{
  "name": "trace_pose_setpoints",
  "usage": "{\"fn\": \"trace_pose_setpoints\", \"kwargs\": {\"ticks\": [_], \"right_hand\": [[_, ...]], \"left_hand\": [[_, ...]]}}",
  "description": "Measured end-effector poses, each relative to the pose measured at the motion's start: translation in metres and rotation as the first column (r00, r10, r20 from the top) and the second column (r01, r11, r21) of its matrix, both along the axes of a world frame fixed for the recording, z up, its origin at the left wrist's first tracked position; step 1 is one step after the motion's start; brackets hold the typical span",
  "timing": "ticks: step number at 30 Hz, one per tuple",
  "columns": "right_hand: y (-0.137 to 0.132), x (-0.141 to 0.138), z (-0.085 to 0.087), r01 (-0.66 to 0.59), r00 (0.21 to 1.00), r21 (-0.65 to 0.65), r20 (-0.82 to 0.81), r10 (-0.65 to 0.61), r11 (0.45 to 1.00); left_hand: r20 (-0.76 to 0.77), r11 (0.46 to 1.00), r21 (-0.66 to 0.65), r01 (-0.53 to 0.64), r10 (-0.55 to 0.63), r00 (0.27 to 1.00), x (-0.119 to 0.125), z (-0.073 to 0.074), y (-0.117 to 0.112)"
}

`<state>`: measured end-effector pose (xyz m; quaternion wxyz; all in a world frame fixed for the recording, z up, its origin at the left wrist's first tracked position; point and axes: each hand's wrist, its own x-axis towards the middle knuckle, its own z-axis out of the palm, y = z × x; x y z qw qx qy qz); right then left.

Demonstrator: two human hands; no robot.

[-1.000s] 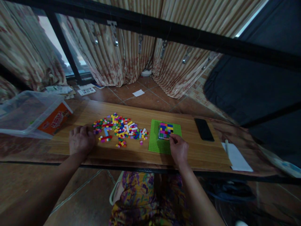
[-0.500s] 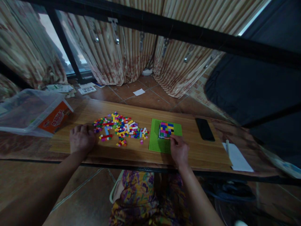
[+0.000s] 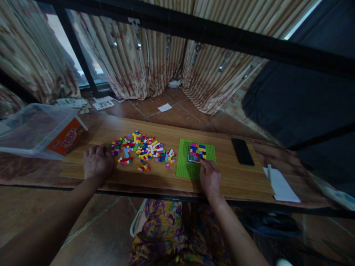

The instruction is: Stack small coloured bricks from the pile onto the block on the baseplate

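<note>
Two small risks to watch

The square stack of multicoloured plastic bricks [image 3: 198, 152] stands on the far half of the flat green studded baseplate [image 3: 183, 168]. The bare right hand [image 3: 210, 177] reaches over the baseplate's near right corner. Its fingers are narrow, at the stack's near right corner; I cannot tell if they hold a brick. Should they press sideways, the stack could, I think, shift or lose a brick. The bare left hand [image 3: 97, 162] rests on the brown wooden worktop [image 3: 166, 181], well left of the baseplate, fingers curled; if anything is under them, I cannot see. A careless sweep of it might scatter the loose multicoloured plastic bricks [image 3: 141, 146], lying between it and the baseplate.
</note>
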<state>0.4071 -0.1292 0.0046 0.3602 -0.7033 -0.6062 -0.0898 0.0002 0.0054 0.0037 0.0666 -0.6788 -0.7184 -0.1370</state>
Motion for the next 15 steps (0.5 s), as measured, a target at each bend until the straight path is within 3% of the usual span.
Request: {"fn": "trace_pose_setpoints", "kwargs": {"ticks": [7, 12, 15], "right_hand": [[0.000, 0.001, 0.007, -0.021, 0.995, -0.003, -0.096, 0.020, 1.000], [-0.013, -0.001, 0.014, 0.145, 0.954, 0.038, -0.270, -0.130, 0.989], [-0.024, -0.012, 0.014, 0.131, 0.937, 0.013, -0.328, -0.120, 0.991]], "left_hand": [[-0.013, 1.000, 0.007, 0.017, -0.017, 1.000, 0.001, 0.000, 0.000], [-0.010, 1.000, -0.003, 0.008, -0.008, 1.000, 0.001, 0.001, -0.001], [-0.004, 1.000, 0.006, 0.013, -0.013, 1.000, 0.000, 0.000, 0.000]]}}
